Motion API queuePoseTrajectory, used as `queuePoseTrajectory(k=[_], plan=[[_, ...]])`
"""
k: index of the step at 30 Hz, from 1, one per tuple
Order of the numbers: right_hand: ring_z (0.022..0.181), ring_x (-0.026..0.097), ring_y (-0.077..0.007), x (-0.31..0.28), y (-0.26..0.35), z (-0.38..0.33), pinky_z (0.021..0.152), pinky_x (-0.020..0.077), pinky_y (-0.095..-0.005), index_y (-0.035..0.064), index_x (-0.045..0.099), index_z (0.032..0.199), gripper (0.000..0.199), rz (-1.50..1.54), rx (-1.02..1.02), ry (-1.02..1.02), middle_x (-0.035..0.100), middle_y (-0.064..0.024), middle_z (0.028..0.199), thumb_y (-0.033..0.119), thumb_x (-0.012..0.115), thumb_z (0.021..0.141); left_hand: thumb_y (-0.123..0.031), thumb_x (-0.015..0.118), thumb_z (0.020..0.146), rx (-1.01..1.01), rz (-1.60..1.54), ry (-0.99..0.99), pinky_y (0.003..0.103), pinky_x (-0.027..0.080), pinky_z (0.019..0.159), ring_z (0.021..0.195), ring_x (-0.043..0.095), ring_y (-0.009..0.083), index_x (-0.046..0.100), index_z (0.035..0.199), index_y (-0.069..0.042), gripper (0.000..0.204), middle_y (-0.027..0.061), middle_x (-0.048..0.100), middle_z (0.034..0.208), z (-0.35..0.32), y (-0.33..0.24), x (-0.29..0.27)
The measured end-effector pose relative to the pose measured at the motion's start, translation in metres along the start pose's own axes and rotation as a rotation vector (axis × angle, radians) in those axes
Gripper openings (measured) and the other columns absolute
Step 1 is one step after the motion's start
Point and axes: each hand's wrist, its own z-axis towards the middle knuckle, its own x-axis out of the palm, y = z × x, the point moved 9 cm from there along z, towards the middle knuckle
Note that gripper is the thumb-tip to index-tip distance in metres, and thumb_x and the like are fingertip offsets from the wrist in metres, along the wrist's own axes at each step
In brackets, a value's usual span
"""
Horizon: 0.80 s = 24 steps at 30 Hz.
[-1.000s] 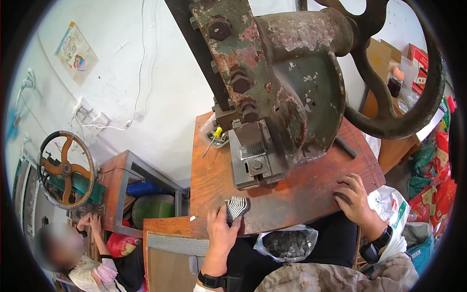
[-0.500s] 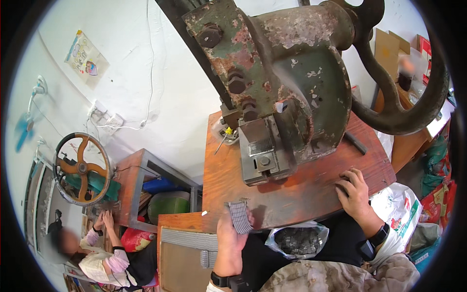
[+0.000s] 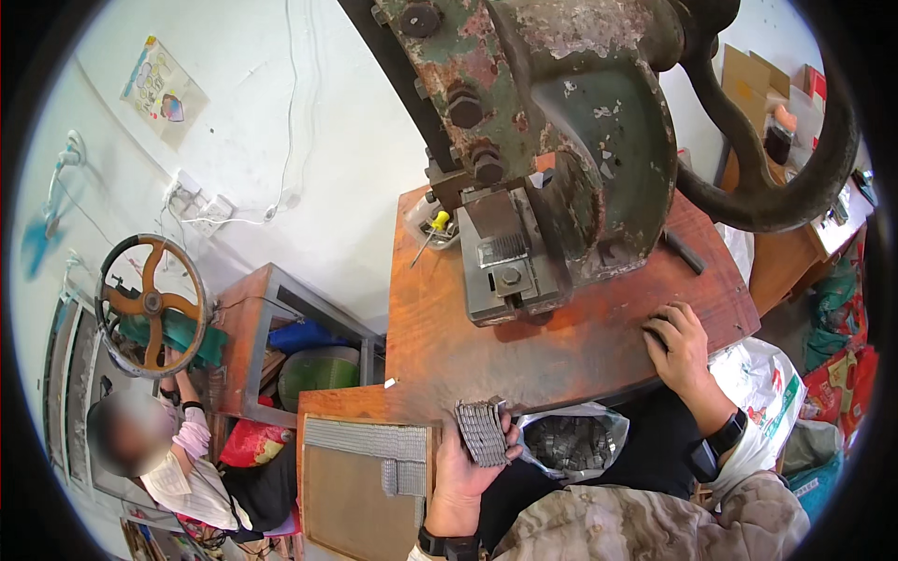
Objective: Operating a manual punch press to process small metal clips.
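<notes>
Left hand [image 3: 465, 463]: mine, raised below the near edge of the bench [image 3: 449, 346], fingers curled round a stack of thin grey metal strips [image 3: 482, 432], thumb pressed along one side. Stack stands on end in my grip, just in front of the bench edge. Right hand [image 3: 681, 348]: mine, lying palm down on the right part of the bench, fingers bent and pressed onto the wood; whether anything sits under them I cannot tell. Press [image 3: 552, 159]: large, rusty green, bolted onto the bench, its grey die block [image 3: 505, 271] facing me. Bag [image 3: 571, 439]: clear plastic, holding small grey metal pieces, between my hands below the bench edge. Handwheel [image 3: 150, 304]: orange-spoked, far left, with another person's hand [image 3: 178, 385] just beneath it.
</notes>
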Motion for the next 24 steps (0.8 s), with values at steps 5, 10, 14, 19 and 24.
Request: queuePoseTrajectory(k=[5,10,14,19,24], plan=[[0.091,0.054,-0.03,-0.003,-0.001,-0.003,0.076,0.0454,-0.0381,0.0039,0.062,0.082,0.015,-0.039,-0.006,-0.016,0.059,-0.0093,0.091,0.007,0.066,0.067,-0.035,0.058,0.085,0.034,0.002,0.19,0.044,0.051,0.073,0.091,0.059,0.0352,0.05,0.116,0.002,0.049,0.0193,0.059,0.102,-0.009,0.012,-0.001],[0.091,0.054,-0.0298,0.002,-0.004,-0.004,0.076,0.0455,-0.0379,0.0041,0.062,0.082,0.015,-0.057,-0.009,0.001,0.059,-0.0095,0.092,0.007,0.066,0.068,-0.016,0.061,0.08,-0.165,0.019,0.158,0.05,0.051,0.081,0.096,0.06,0.0407,0.046,0.118,0.005,0.047,0.0243,0.057,0.109,-0.007,0.046,-0.038],[0.091,0.055,-0.0302,0.008,0.001,0.001,0.078,0.0458,-0.0383,0.004,0.062,0.083,0.015,-0.045,-0.03,0.011,0.059,-0.0097,0.093,0.007,0.066,0.068,-0.021,0.059,0.085,-0.279,0.308,-0.155,0.041,0.053,0.074,0.087,0.063,0.0322,0.047,0.116,0.006,0.043,0.0212,0.059,0.105,0.004,0.087,-0.093],[0.092,0.055,-0.0323,0.009,-0.001,-0.002,0.079,0.0459,-0.0396,0.0031,0.062,0.081,0.013,-0.074,-0.017,-0.012,0.059,-0.0123,0.092,0.004,0.065,0.068,-0.022,0.062,0.084,0.336,1.253,-0.705,0.038,0.041,0.09,0.101,0.056,0.0274,0.052,0.117,0.007,0.044,0.0177,0.062,0.105,-0.039,-0.012,-0.176],[0.094,0.055,-0.035,0.007,0.002,-0.005,0.082,0.0446,-0.0403,0.0002,0.062,0.084,0.014,-0.067,-0.021,0.009,0.058,-0.0149,0.093,0.001,0.064,0.07,-0.023,0.05,0.09,0.607,1.907,-1.389,0.052,0.023,0.104,0.127,0.029,0.0394,0.049,0.125,-0.001,0.041,0.0233,0.039,0.134,-0.146,-0.124,-0.249]])
